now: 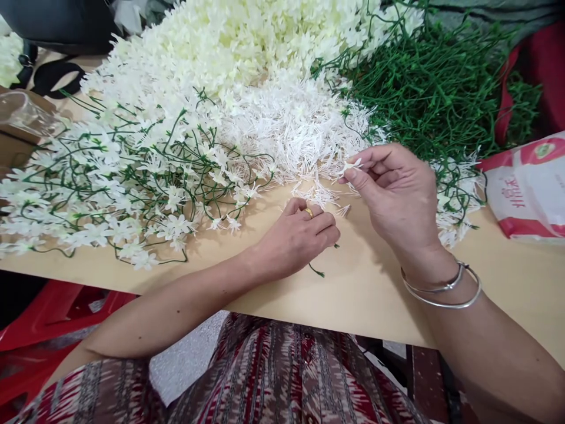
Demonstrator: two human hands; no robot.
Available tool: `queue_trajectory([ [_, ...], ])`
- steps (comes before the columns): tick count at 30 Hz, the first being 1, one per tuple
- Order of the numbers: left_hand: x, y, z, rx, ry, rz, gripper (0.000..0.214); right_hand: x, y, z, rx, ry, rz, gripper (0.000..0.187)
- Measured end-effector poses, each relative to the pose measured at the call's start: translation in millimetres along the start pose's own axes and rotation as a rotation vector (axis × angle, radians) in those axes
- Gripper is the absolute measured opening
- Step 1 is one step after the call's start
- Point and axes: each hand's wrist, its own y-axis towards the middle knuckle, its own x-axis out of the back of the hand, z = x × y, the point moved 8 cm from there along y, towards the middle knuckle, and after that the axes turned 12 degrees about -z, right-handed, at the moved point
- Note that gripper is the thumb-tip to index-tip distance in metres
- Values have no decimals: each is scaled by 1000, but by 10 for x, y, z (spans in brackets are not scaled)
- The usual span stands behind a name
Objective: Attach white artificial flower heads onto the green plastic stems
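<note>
My left hand [304,235], with a yellow ring, is curled low over the table and closed around a green plastic stem [316,271], whose ends poke out below the fingers. Thumb and forefinger of my right hand [392,194] pinch a small white artificial flower [352,167]. Just beyond both hands lies a heap of thin white stamen pieces [300,135], a few of them scattered close to my left fingers. To the left spreads a pile of assembled white flowers on green stems [172,159].
Loose white petals [229,41] are heaped at the back. Bare green stems [432,88] form a mound at back right, beside a red and white bag [529,188]. A black bag [62,26] sits at back left; a red plastic stool [57,318] stands below the table edge.
</note>
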Motion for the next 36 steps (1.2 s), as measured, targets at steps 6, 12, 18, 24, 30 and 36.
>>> queue_trajectory([
  [6,174,44,208,175,-124,-127,21,-127,-27,-119,-188,189,185,20],
  [12,549,-53,504,582,-565,-560,13,-241,-133,-158,-420,317,360,33],
  [18,537,-48,497,618,-723,-561,20,-286,-202,-136,-423,296,449,30],
  [24,559,-39,484,594,-675,-532,15,-300,-223,-159,-442,280,458,29],
  [30,575,-22,441,500,-632,-532,12,-312,-226,-150,-507,295,473,36],
  [36,582,-37,461,444,-562,-558,12,-298,-245,-109,-601,388,515,28],
])
